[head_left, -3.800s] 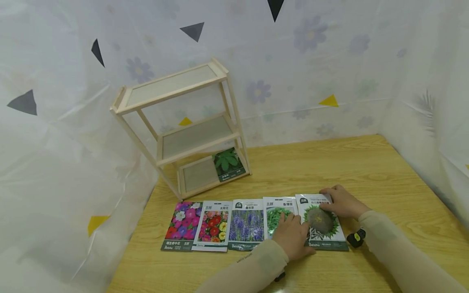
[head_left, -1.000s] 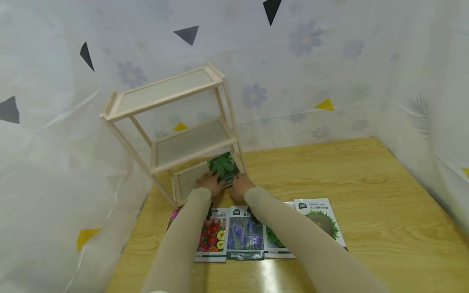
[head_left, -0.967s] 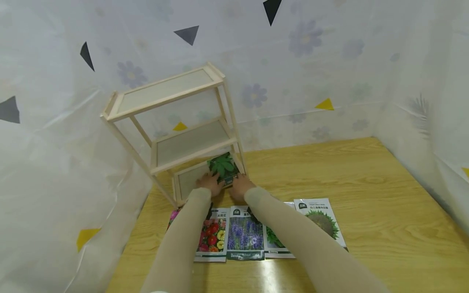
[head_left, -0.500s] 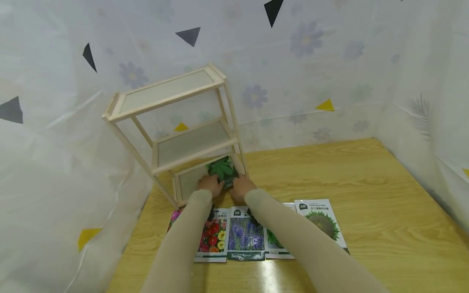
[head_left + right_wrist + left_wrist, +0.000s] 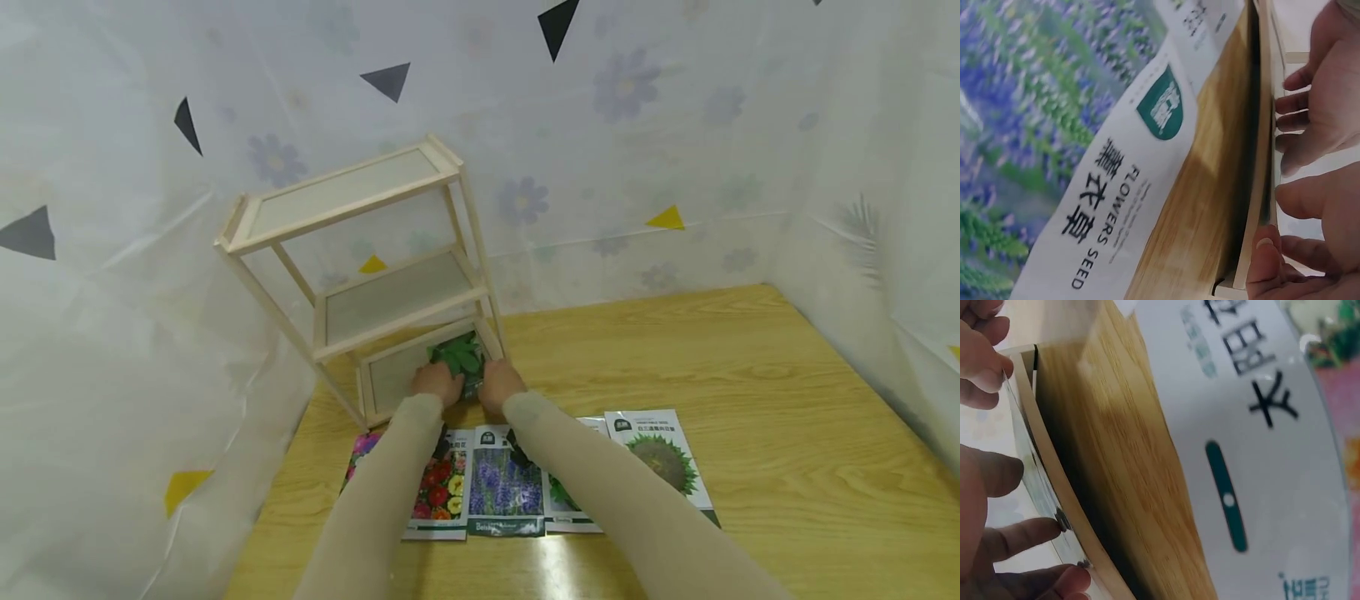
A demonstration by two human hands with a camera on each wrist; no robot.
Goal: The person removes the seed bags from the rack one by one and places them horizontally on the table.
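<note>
On the bottom shelf of the wooden rack lies a seed packet with a green leaf point(image 5: 461, 358), partly hidden by my hands. My left hand point(image 5: 437, 383) lies at its left front, fingertips touching the packet; in the left wrist view its fingers point(image 5: 1025, 539) look fairly straight. At the right edge my right hand point(image 5: 498, 387) pinches the packet between thumb and curled fingers. Under my forearms a row of seed packets lies on the table: pink flowers point(image 5: 363, 447), red and yellow flowers point(image 5: 438, 496), lavender point(image 5: 505, 487), green leaves point(image 5: 561, 496) and a sunflower head point(image 5: 660, 458).
The three-tier wooden rack point(image 5: 352, 215) stands slantwise at the table's left rear, its middle shelf point(image 5: 397, 296) just above my hands. The wooden table point(image 5: 780, 400) stretches to the right. A patterned white sheet point(image 5: 570, 125) encloses the back and sides.
Earlier both hands were at the sunflower packet at the row's right end. They have since moved to the leaf packet on the rack, which has shifted slightly toward me.
</note>
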